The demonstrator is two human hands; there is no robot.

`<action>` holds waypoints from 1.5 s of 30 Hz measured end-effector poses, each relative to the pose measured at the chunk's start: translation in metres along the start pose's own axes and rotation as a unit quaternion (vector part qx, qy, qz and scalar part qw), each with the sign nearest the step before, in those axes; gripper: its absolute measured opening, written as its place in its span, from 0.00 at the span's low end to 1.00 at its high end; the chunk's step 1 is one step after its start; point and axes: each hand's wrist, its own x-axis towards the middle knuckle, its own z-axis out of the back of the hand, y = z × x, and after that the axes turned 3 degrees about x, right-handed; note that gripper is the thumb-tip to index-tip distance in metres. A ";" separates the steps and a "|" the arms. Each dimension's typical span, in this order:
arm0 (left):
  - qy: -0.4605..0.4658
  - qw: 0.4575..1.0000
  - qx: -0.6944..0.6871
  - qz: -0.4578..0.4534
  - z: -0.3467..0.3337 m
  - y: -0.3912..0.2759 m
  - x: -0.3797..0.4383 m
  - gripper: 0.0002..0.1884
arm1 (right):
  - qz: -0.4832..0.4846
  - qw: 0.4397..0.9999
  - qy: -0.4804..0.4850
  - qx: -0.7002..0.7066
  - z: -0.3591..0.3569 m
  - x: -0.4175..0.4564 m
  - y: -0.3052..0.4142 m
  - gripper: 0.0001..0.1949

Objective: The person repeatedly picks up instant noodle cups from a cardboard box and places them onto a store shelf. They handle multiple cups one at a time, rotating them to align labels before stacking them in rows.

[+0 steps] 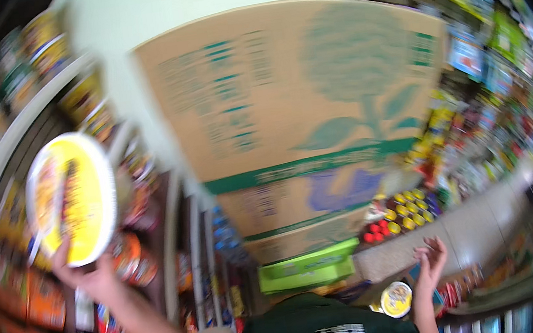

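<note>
My left hand [85,276] grips the lower edge of a round instant-noodle bowl [86,203] with a yellow printed lid and white rim. The bowl is tipped so that its lid faces me, in front of the left shelves. Out to the right, my right hand [431,258] is raised with its fingers apart and slightly curled, and nothing is in it. Below that hand, beside the forearm, a smaller cup [396,299] with a yellow and white lid is seen from above. What the cup rests on is hard to make out.
Large printed cardboard boxes [287,89] are stacked ahead, with a bright green carton [309,267] below. Left shelves hold orange noodle packs [45,298] and more bowls [130,253]. Bottles with yellow caps [407,211] and bagged goods [488,139] line the right, beside a tiled floor [474,231].
</note>
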 end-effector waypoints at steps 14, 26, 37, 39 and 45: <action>0.450 0.550 -0.462 0.531 0.000 -0.074 -0.101 0.30 | -0.170 0.755 0.567 0.282 -0.140 -0.004 0.105 0.66; 0.604 0.506 -0.270 0.553 -0.038 -0.091 -0.163 0.30 | -0.400 0.759 0.446 0.254 -0.098 -0.028 0.091 0.43; 0.728 0.438 -0.102 0.516 -0.053 -0.103 -0.207 0.30 | -0.641 0.554 0.334 0.413 -0.059 -0.032 0.051 0.37; 0.724 0.454 -0.067 0.515 -0.051 -0.110 -0.212 0.30 | -0.658 0.537 0.328 0.414 -0.051 -0.034 0.044 0.37; 0.681 0.562 0.049 0.468 -0.051 -0.140 -0.198 0.30 | -0.698 0.467 0.341 0.422 -0.049 -0.048 0.033 0.38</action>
